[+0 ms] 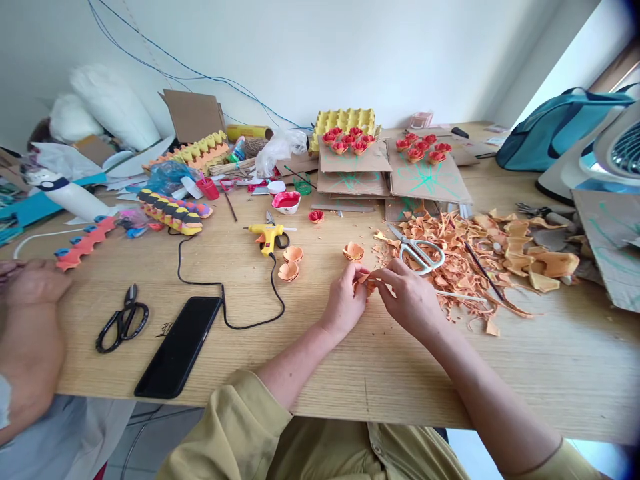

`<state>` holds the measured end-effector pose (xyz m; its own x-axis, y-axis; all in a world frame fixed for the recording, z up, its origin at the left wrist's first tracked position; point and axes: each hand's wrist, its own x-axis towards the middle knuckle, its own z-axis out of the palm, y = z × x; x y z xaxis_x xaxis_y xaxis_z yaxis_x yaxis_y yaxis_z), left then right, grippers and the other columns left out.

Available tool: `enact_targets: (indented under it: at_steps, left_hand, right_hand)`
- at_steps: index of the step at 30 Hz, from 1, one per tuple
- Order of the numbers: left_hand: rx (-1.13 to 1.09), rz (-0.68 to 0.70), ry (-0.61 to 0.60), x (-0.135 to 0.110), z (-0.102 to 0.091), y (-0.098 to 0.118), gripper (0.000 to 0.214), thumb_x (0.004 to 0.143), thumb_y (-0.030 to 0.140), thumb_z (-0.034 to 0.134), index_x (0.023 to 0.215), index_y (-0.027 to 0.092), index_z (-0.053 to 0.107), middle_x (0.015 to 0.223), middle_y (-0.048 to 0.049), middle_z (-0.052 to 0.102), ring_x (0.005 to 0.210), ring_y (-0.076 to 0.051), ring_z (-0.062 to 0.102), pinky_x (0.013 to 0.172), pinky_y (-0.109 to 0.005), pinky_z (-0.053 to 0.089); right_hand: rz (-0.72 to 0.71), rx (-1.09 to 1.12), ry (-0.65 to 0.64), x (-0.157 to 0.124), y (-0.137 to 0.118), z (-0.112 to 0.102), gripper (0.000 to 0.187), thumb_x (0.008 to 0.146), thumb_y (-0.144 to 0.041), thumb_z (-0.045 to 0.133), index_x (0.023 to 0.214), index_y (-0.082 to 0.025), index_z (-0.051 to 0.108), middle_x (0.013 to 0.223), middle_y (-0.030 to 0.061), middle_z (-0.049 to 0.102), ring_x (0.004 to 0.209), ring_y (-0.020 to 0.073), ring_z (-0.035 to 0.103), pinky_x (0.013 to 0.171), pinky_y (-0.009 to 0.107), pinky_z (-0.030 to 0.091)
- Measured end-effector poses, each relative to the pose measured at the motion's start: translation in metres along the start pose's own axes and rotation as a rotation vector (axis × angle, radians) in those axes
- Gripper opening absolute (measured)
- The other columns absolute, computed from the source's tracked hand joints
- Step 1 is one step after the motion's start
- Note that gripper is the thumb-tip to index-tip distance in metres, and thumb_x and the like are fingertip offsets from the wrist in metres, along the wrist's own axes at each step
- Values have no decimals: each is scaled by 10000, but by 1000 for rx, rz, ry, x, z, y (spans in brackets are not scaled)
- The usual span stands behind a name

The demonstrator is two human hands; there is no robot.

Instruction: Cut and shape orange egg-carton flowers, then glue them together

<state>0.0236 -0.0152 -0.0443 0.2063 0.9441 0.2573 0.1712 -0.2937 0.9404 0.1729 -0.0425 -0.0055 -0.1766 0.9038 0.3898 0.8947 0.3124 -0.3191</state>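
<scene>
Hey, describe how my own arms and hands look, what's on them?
Your left hand and right hand wear no gloves, and no watch shows at either wrist. Plain olive-khaki cloth sleeves leave both forearms uncovered.

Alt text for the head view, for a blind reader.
Left hand and right hand hold an orange piece over a wooden table; orange scraps and pale-handled scissors lie to the right, a yellow glue gun left.

Right of the yellow plastic glue gun (268, 237): pale-orange cup-shaped pulp flowers (353, 252), red petalled flowers (356, 140), brown cardboard sheets (427, 181) streaked with green.
</scene>
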Motion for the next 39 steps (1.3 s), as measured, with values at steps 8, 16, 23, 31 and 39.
enact_targets:
  at_steps: [8,16,23,31,39]
  left_hand:
    - [25,-11,15,1,-2,7,155,864,59,532,944,192,542,781,11,672,672,-109,652,605,-198,498]
    - [-22,-17,15,2,-3,3,155,877,69,536,970,193,544,846,-20,689,752,-132,685,649,-214,530]
    - [10,8,17,2,-3,0,149,871,109,593,987,192,552,856,-25,697,760,-137,683,684,-230,524]
    - [-43,39,34,2,-5,8,36,908,174,580,873,182,576,799,-9,674,717,-116,656,663,-206,511]
    - [26,26,17,3,-5,9,42,878,166,608,847,184,585,776,7,668,725,-120,648,682,-213,502]
  right_hand:
    - [-35,-6,24,-1,1,0,209,933,-200,519,908,-231,725,831,24,552,658,123,508,506,222,273]
    - [-95,-39,55,-2,3,2,232,954,-187,497,984,-218,725,854,41,570,718,142,538,563,231,314]
    - [-142,-96,83,-3,4,2,252,951,-171,496,868,-218,729,819,35,551,692,142,519,573,247,308]
    - [-67,49,104,-2,4,3,195,971,-262,532,967,-206,719,879,42,594,735,143,566,596,236,362]
    - [-185,-164,73,-2,0,-3,276,974,-188,471,826,-197,703,815,57,567,716,171,508,658,283,350]
